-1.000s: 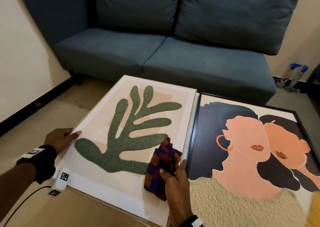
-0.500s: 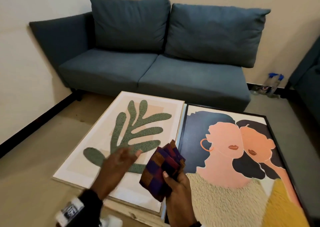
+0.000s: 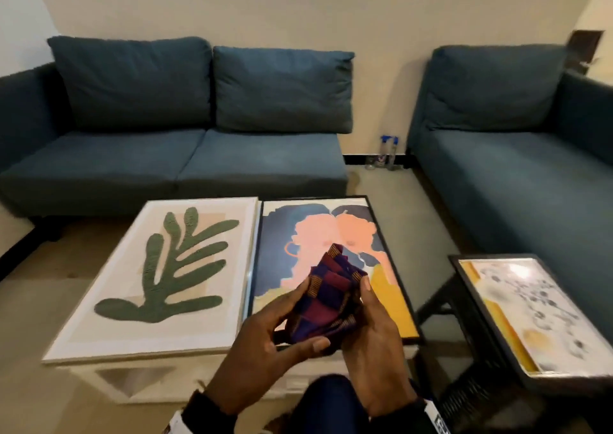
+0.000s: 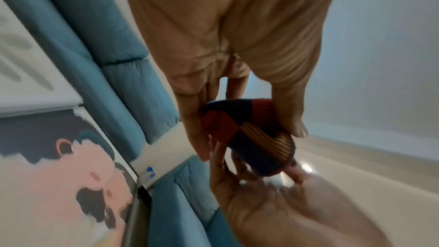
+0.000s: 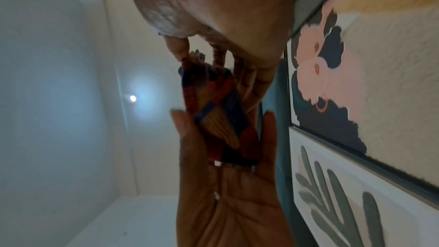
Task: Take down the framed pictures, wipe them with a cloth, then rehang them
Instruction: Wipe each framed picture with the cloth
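Above the low white surface (image 3: 99, 372) I have both hands raised, and between them sits the folded purple, maroon and orange patterned cloth (image 3: 326, 292). My left hand (image 3: 265, 344) curls under it with the thumb across its near edge; my right hand (image 3: 374, 334) grips its far side, fingers wrapped round the fabric. Below lie two framed pictures side by side, nearly touching: the pale-framed print of a green leaf shape (image 3: 172, 268) on the left and the black-framed print of two peach-toned faces (image 3: 318, 234) on the right. A third black-framed picture with yellow and dark speckles (image 3: 537, 314) rests on a dark side table, well apart. I judge this as the wiping step, with the cloth being refolded between frames. Next I need a flat, clean face of cloth, then one hand free to steady the frame I wipe.
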